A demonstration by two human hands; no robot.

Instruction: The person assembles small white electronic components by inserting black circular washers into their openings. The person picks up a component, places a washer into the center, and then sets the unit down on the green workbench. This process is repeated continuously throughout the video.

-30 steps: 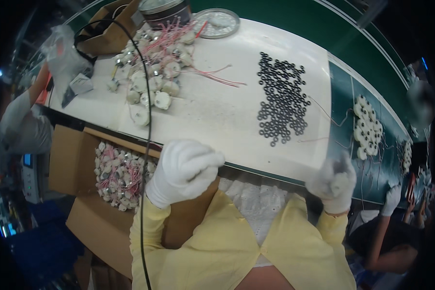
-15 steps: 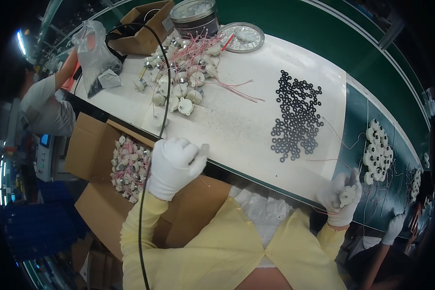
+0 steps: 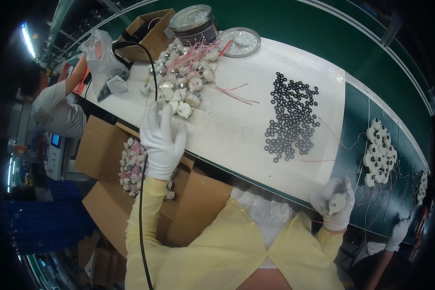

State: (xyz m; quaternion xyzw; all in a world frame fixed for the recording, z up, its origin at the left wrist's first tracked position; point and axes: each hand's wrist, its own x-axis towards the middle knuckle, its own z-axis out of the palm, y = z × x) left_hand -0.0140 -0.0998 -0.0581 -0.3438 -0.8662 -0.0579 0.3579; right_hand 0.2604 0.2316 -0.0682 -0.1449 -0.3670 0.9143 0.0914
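My left hand [image 3: 160,142], in a white glove, has its fingers stretched out over the table's near left edge. Its fingertips come close to a pile of small round white motors [image 3: 184,109] with pink and red lead wires. I see nothing held in it. At the right edge of the white surface, my gloved right hand [image 3: 344,216] is closed around a small round white motor [image 3: 337,203], whose flat face points up. A thin red wire trails from that motor. Many black rings [image 3: 291,118] lie loose on the table to the left of this hand.
A cardboard box [image 3: 201,203] of motors stands below the table edge. A black cable [image 3: 141,237] crosses near my left arm. A tin [image 3: 193,23], its lid [image 3: 242,42] and a plastic bag [image 3: 101,60] sit at the back. Ringed motors [image 3: 379,153] cluster right; co-workers are on both sides.
My left hand has moved forward to the motor pile and its fingers have straightened; the small pale piece at its fingertips no longer shows. My right hand still holds its motor, now turned slightly.
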